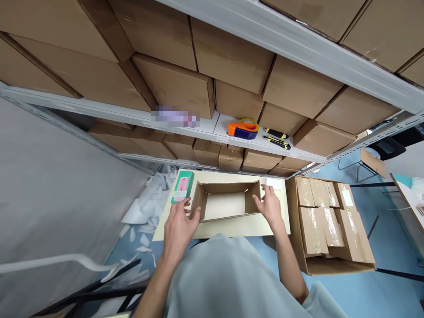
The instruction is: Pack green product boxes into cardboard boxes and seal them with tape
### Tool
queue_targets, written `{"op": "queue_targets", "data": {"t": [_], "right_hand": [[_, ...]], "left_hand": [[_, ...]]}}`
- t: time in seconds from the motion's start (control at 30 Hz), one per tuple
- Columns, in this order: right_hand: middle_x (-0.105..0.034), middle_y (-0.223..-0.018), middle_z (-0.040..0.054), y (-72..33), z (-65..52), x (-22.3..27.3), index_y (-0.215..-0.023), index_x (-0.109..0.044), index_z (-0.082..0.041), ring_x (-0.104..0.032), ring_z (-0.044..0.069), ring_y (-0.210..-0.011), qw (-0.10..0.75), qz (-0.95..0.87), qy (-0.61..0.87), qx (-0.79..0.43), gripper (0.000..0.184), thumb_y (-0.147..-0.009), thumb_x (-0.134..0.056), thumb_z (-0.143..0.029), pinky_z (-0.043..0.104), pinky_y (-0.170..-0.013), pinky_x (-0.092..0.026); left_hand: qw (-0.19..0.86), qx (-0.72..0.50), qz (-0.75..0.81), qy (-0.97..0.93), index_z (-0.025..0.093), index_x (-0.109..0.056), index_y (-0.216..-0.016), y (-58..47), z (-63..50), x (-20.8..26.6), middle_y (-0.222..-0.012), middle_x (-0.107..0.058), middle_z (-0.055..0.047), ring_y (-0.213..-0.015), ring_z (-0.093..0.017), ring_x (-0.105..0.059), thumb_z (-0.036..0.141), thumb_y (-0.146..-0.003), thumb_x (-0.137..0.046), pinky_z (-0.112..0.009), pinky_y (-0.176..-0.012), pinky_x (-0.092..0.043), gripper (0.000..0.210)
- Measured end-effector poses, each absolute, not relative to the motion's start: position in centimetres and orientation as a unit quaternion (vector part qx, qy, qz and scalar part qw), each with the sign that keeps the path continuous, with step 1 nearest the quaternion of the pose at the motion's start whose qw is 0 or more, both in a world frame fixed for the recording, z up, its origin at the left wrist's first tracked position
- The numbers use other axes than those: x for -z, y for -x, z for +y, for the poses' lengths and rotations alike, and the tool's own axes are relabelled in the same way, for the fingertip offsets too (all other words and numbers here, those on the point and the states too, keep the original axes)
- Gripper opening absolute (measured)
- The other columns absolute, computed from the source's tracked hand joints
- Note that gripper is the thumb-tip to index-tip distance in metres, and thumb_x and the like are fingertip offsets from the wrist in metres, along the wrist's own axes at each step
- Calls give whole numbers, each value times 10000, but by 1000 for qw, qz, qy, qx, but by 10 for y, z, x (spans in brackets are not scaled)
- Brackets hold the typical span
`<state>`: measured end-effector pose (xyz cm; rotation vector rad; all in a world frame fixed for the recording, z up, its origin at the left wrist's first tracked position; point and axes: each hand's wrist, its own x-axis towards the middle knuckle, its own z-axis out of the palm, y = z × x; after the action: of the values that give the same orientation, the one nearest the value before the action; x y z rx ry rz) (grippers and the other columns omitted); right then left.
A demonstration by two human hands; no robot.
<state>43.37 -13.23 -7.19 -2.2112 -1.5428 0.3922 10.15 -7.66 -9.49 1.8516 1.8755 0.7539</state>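
An open-topped cardboard box (228, 217) sits on the pale table in front of me, its inside showing a whitish bottom. My left hand (180, 224) is at its left end, thumb by the near corner and fingers along the outer side. At the right end, my right hand (270, 205) has its thumb over the wall and its fingers outside. Both hands hold the box loosely between them. Beyond my left fingers lies a green retail box (183, 185) with a pink picture. A small white paper (274, 183) lies past my right hand.
A large carton (294, 229) packed with several taped boxes stands right of the table (212, 230). On the shelf (207, 126) ahead are an orange-and-blue tape dispenser (243, 130), utility knives (277, 141) and stacked cartons. White scraps (142, 212) litter the floor at left.
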Motion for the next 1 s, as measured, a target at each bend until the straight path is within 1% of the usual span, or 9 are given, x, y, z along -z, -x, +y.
{"op": "queue_targets", "data": {"t": [0.07, 0.13, 0.27, 0.37, 0.47, 0.57, 0.7, 0.87, 1.0], "right_hand": [[-680, -1427, 172, -442, -109, 74, -1479, -658, -244, -752, 247, -814, 200, -574, 781, -145, 483, -1032, -701, -423, 371, -707, -546], [-668, -1415, 154, -448, -87, 76, -1454, -692, -260, -739, 237, -804, 193, -587, 770, -157, 442, -1029, -721, -378, 373, -724, -555], [-719, -1224, 95, -456, -62, 76, -1197, -780, -258, -722, 225, -814, 195, -616, 743, -172, 180, -1056, -695, -332, 347, -769, -540], [-740, -1083, 72, -460, -61, 74, -1071, -762, -250, -717, 233, -833, 205, -630, 729, -174, 124, -1068, -668, -331, 334, -768, -510], [-753, -1004, 61, -462, -67, 75, -1008, -743, -249, -708, 236, -811, 217, -621, 732, -177, 126, -1049, -673, -345, 336, -771, -499], [-755, -950, 64, -460, -72, 80, -959, -730, -248, -718, 257, -844, 236, -594, 749, -174, 147, -1026, -668, -363, 346, -792, -517], [-772, -1029, 104, -455, -77, 87, -1015, -734, -244, -732, 290, -915, 286, -545, 772, -156, 210, -1030, -623, -422, 388, -841, -567], [-787, -1115, 124, -451, -86, 85, -1059, -704, -241, -762, 307, -958, 303, -520, 781, -164, 267, -1019, -610, -488, 435, -899, -613], [-793, -1183, 84, -449, -92, 76, -1120, -688, -256, -777, 235, -741, 326, -484, 757, -295, 392, -1003, -645, -628, 393, -713, -650]], "left_hand": [[184, -262, 680, -659, 195, -694, -1348, -104, -85, 96, -1174, -744, -127, -922, -297, -742, 487, -967, -602, -405, -804, -565, 488], [173, -256, 685, -660, 188, -701, -1352, -104, -92, 99, -1156, -745, -135, -943, -311, -740, 456, -988, -570, -414, -818, -564, 471], [166, -259, 673, -673, 204, -744, -1327, -98, -95, 104, -1179, -762, -136, -913, -287, -728, 389, -1039, -500, -403, -855, -556, 421], [156, -250, 675, -676, 216, -776, -1355, -91, -90, 102, -1127, -751, -120, -899, -274, -708, 379, -1063, -479, -377, -811, -531, 447], [141, -228, 690, -673, 231, -790, -1391, -87, -83, 95, -1060, -727, -108, -881, -267, -683, 377, -1072, -478, -356, -743, -488, 469], [135, -224, 690, -675, 216, -782, -1408, -90, -82, 89, -1030, -723, -111, -885, -277, -684, 384, -1076, -486, -361, -758, -494, 475], [155, -252, 654, -696, 211, -762, -1410, -103, -92, 85, -1111, -754, -128, -967, -305, -723, 368, -1072, -496, -385, -849, -544, 458], [207, -267, 620, -708, 262, -775, -1390, -116, -103, 87, -1206, -784, -107, -986, -278, -760, 378, -1089, -508, -361, -879, -572, 418], [279, -251, 589, -716, 277, -778, -1375, -119, -96, 94, -1220, -807, -85, -952, -259, -785, 476, -1062, -575, -348, -899, -601, 423]]}}
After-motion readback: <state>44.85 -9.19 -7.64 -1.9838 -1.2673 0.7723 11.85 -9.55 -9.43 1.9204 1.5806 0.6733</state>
